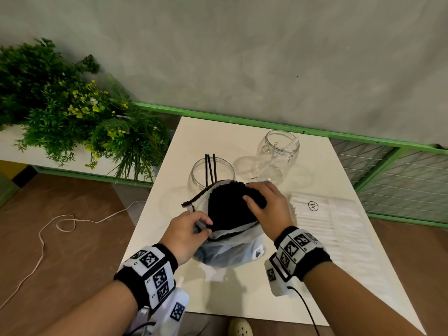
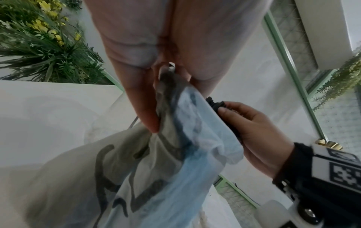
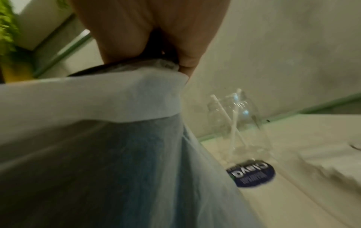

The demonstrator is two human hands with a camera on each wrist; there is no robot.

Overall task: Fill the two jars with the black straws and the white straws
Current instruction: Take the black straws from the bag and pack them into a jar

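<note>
A clear plastic bag (image 1: 228,251) packed with black straws (image 1: 225,207) stands upright on the white table (image 1: 254,292). My left hand (image 1: 204,225) pinches the bag's near rim (image 2: 175,108). My right hand (image 1: 254,197) curls over the tops of the black straws and grips them (image 2: 230,123). Behind the bag, the left clear jar (image 1: 196,175) holds three black straws (image 1: 210,166). The right clear jar (image 1: 266,151) holds white straws (image 3: 234,123). A flat pack of white straws (image 1: 334,224) lies to the right of my right hand.
Leafy plants with yellow flowers (image 1: 60,105) crowd the left side beyond the table. A green rail (image 1: 242,120) runs along the grey wall behind the jars, with a wire grid (image 1: 400,180) at right. A white cord (image 1: 48,226) lies on the brown floor.
</note>
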